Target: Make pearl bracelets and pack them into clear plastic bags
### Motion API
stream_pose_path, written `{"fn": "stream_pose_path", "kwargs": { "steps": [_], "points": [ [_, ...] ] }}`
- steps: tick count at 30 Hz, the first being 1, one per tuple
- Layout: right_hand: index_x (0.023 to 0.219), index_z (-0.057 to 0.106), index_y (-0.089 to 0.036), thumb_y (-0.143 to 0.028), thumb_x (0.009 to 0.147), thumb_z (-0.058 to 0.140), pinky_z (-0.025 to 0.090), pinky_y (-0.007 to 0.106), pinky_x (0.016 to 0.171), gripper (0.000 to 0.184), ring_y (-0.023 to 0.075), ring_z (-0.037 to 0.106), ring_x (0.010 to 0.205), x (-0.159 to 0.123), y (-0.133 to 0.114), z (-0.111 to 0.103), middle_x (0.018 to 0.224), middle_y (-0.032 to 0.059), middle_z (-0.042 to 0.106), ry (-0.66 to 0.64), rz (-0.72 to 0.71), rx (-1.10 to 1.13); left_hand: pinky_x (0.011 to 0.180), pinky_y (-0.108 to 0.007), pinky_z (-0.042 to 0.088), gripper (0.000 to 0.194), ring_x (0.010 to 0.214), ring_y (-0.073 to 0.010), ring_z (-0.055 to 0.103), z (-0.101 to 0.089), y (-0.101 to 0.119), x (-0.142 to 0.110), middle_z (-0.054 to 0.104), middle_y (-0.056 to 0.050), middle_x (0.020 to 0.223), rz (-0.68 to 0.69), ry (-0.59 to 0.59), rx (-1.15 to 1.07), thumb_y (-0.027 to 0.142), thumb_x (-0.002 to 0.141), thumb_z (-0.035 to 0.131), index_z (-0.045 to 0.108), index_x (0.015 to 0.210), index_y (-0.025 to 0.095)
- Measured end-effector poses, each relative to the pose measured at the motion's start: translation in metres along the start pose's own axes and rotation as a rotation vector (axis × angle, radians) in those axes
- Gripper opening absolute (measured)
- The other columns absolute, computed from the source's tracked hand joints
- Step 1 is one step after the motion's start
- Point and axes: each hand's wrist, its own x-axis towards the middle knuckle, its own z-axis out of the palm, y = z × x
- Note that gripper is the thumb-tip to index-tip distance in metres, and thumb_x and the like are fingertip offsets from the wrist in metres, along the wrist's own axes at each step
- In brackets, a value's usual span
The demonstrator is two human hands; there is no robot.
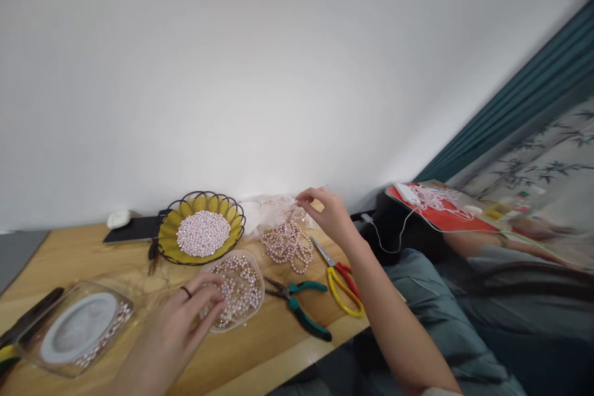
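My left hand (197,306), with a dark ring on one finger, is at the left rim of a clear plastic box (263,297) of loose pink, white and gold beads (239,288). Its thumb and fingertips are pinched together; anything between them is too small to make out. Farther back, my right hand (327,213) pinches at the top of a heap of pink bead strands (285,244), where a strand appears to run up to its fingertips. Behind the heap lies a clear plastic bag (273,207), partly covered by the strands.
A yellow wire basket (169,229) of pale pink beads stands by the wall. Green-handled pliers (297,303) and red-and-yellow scissors (341,281) lie to the right. At left are a clear lidded container (78,328) and white earbud case (119,218). Another person's arm (477,244) shows at right.
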Motion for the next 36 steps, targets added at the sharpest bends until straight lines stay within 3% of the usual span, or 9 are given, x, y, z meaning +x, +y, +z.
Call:
{"fn": "stream_pose_path", "kwargs": {
  "steps": [5,8,17,20,25,27,30,34,36],
  "points": [
    [0.092,0.062,-0.02,-0.032,0.093,0.051,0.049,0.03,0.062,0.016,0.0178,0.063,0.066,0.009,0.002,0.003,0.072,0.0019,0.065,0.049,0.055,0.128,0.072,-0.027,0.063,0.029,0.087,-0.0217,0.08,-0.002,0.003,0.002,0.078,-0.005,0.103,0.025,-0.006,0.019,0.032,0.101,0.048,0.07,0.083,0.026],
    [0.091,0.064,-0.02,-0.031,0.093,0.052,0.044,0.029,0.061,0.016,0.0165,0.056,0.065,0.014,-0.005,0.0,0.073,0.0017,0.061,0.065,0.069,0.1,0.073,-0.027,0.063,0.027,0.088,-0.0214,0.08,-0.002,0.004,0.002,0.078,-0.006,0.104,0.035,0.0,0.018,0.03,0.101,0.048,0.069,0.084,0.026],
    [0.078,0.069,-0.021,-0.017,0.086,0.067,0.035,0.029,0.061,0.009,0.0149,0.047,0.06,0.029,-0.021,-0.019,0.062,-0.0028,0.053,-0.263,0.098,-0.034,0.074,-0.026,0.061,0.019,0.087,-0.02,0.079,0.004,0.0,-0.002,0.076,-0.005,0.108,0.02,-0.018,-0.056,0.024,0.098,0.052,0.069,0.09,0.027],
    [0.083,0.069,-0.021,-0.019,0.09,0.065,0.034,0.028,0.06,0.008,0.014,0.045,0.061,0.038,-0.024,-0.027,0.063,-0.0041,0.049,-0.289,0.074,-0.038,0.077,-0.027,0.06,0.017,0.09,-0.0198,0.077,0.005,0.002,0.004,0.075,-0.004,0.11,0.0,-0.052,-0.13,0.023,0.097,0.054,0.069,0.089,0.027],
    [0.086,0.066,-0.021,-0.02,0.091,0.064,0.035,0.027,0.061,0.006,0.0133,0.046,0.063,0.047,-0.036,-0.039,0.066,-0.0045,0.049,-0.411,-0.016,-0.027,0.094,-0.043,0.056,0.019,0.107,-0.0263,0.072,0.017,0.005,0.043,0.074,-0.008,0.116,-0.074,-0.208,-0.375,0.028,0.096,0.057,0.069,0.082,0.025],
    [0.086,0.065,-0.02,-0.021,0.091,0.063,0.035,0.027,0.06,0.006,0.0131,0.046,0.062,0.048,-0.041,-0.041,0.065,-0.0047,0.049,-0.451,-0.027,-0.022,0.109,-0.053,0.045,0.017,0.127,-0.0308,0.061,0.028,0.002,0.066,0.067,-0.011,0.133,-0.068,-0.217,-0.477,0.031,0.095,0.06,0.072,0.085,0.024],
    [0.083,0.063,-0.02,-0.022,0.091,0.064,0.034,0.027,0.06,0.008,0.0128,0.044,0.062,0.046,-0.046,-0.04,0.064,-0.0051,0.048,-0.461,-0.054,0.005,0.116,-0.053,0.037,0.015,0.147,-0.034,0.041,0.05,-0.002,0.094,0.055,-0.01,0.151,-0.038,-0.268,-0.544,0.034,0.088,0.07,0.074,0.078,0.024],
    [0.083,0.062,-0.02,-0.022,0.093,0.062,0.034,0.027,0.06,0.01,0.0121,0.044,0.061,0.04,-0.053,-0.036,0.065,-0.0053,0.049,-0.469,-0.125,0.08,0.117,-0.051,0.035,0.018,0.141,-0.035,0.048,0.078,0.003,0.116,0.054,-0.012,0.151,-0.056,-0.259,-0.618,0.039,0.087,0.07,0.074,0.081,0.022],
    [0.084,0.062,-0.019,-0.022,0.094,0.062,0.033,0.027,0.059,0.01,0.0117,0.044,0.061,0.037,-0.055,-0.037,0.065,-0.0055,0.049,-0.454,-0.155,0.119,0.109,-0.047,0.042,0.023,0.123,-0.0311,0.061,0.086,0.007,0.121,0.067,-0.013,0.13,-0.068,-0.226,-0.657,0.042,0.09,0.065,0.07,0.082,0.021]
  ]
}}
